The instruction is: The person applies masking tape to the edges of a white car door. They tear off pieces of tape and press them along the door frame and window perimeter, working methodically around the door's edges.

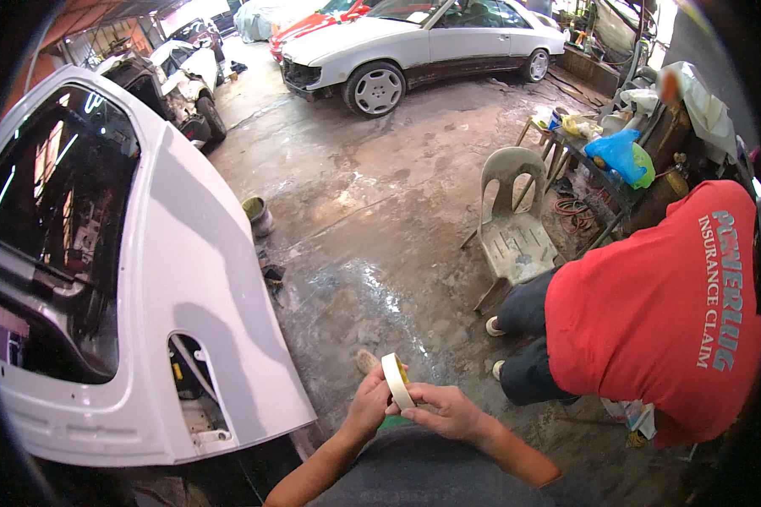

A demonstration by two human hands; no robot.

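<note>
A roll of cream masking tape (396,382) is held upright in front of my body, between both hands. My left hand (369,404) grips its left side, fingers partly hidden behind the roll. On the other side, the thumb and fingers of my right hand (445,411) close on the roll's lower right edge. To the left of my hands stands a white car body panel (186,253) with grey patches, a dark window and an oval opening near its bottom.
A person in a red shirt (651,313) bends over at the right. Beyond them are a plastic chair (516,228) and a cluttered bench with a blue bag (615,152). A bucket (259,216) stands beside the panel. A white car (431,46) is parked at the back.
</note>
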